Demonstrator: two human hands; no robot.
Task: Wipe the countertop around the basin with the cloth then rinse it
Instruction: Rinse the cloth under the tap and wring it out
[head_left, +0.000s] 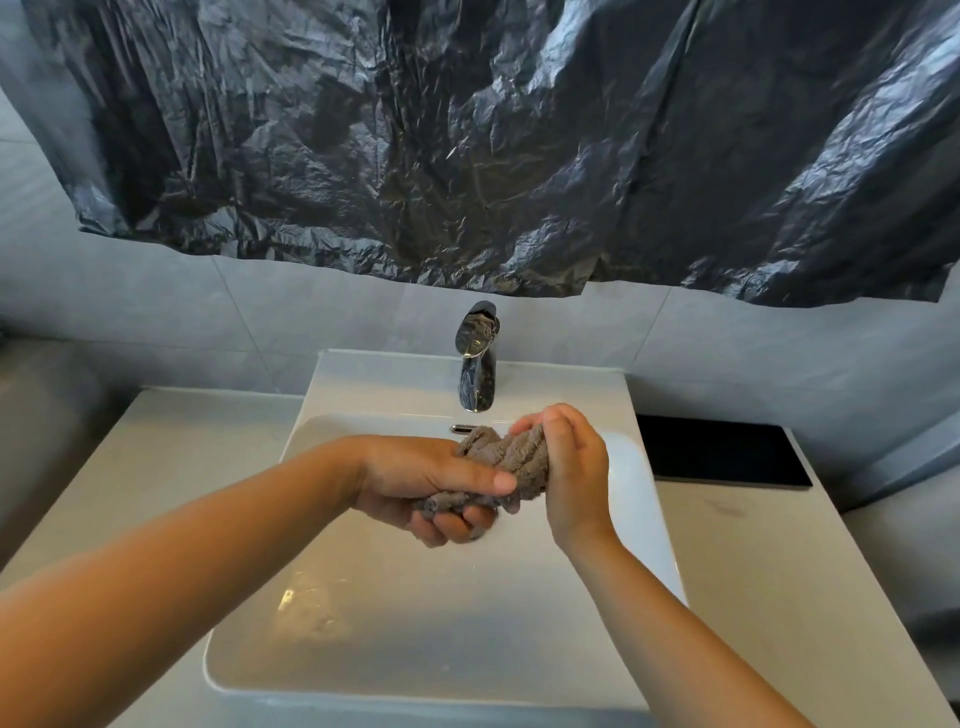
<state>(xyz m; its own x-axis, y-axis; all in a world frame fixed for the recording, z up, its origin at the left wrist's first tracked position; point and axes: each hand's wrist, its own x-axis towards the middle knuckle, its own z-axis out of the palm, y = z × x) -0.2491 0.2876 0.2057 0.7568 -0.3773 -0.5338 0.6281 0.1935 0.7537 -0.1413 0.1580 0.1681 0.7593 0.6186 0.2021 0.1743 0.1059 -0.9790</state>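
Left hand (415, 478) and right hand (576, 467) grip cloth (514, 454) lying near-left to far-right.

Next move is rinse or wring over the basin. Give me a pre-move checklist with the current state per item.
1. Left hand and right hand both grip the grey twisted terry cloth: ok.
2. Cloth held over the white rectangular basin, not over the pale countertop: ok.
3. Water running from the chrome tap: not ok, no stream visible.
4. Cloth directly under the spout: cannot tell, depth is unclear.
5. Countertop wiped clean: cannot tell, there is a faint mark on the right side.
6. Flat black rectangular slab on the right is apart from both hands: ok.
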